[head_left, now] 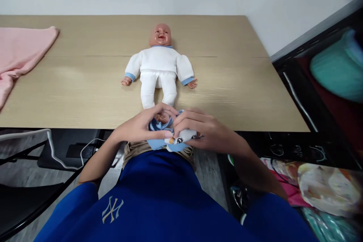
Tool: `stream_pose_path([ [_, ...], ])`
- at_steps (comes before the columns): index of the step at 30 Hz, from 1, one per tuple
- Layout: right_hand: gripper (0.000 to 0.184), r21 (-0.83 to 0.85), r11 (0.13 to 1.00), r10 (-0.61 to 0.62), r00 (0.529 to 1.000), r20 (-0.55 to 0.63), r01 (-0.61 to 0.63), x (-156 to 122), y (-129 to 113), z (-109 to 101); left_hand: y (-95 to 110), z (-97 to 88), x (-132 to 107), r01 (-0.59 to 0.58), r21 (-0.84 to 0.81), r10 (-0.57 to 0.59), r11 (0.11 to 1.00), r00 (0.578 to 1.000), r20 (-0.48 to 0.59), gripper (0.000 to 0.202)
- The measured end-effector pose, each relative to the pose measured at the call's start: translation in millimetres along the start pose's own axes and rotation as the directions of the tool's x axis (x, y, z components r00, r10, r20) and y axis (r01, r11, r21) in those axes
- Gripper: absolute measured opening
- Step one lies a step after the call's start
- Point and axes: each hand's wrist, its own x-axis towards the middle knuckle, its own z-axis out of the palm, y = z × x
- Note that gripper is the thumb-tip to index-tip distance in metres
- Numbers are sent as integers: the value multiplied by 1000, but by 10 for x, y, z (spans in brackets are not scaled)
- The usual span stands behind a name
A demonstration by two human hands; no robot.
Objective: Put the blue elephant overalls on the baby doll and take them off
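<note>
Both grips, L hand (146, 124) & R hand (204, 127), clamp bunched blue/white cloth (183, 137) btwn them, doll (159, 60) just beyond; looks like gathering step, next prob. calls for spreading cloth evenly.

An interlocked "NY" monogram (112, 210) in gold and pale grey stands on the blue shirt (161, 193).

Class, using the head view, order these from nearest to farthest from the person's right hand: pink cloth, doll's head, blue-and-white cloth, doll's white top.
1. Blue-and-white cloth: touching the right hand.
2. Doll's white top: ahead and to the left.
3. Doll's head: beyond the top.
4. Pink cloth: far off to the left.
</note>
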Motion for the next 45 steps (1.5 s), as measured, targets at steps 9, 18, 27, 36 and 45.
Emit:
stream_pose_path([
  [9, 49, 57, 964, 265, 947, -183, -258, 251, 419, -134, -45, -295, 173, 52, -123, -51, 991, 999, 6, 25],
  [18, 20, 152, 950, 288, 953, -98, -271, 178, 643, -155, -174, -490, 185, -127, 401, 224, 907, 953, -205, 18],
  [27, 38, 186, 888, 441, 894, -82, -420, 544, 734, -285, -293, -716, 447, -220, 93, 227, 971, 971, -72, 55],
  [36, 32, 177, 950, 274, 958, -81, -257, 713, 1092, -393, -124, -964, 416, -66, 578, 202, 813, 964, -174, 23],
  [45, 50, 137, 857, 516, 832, -203, -498, 796, 1356, -347, -318, -812, 430, 130, 214, -91, 968, 979, -185, 80],
])
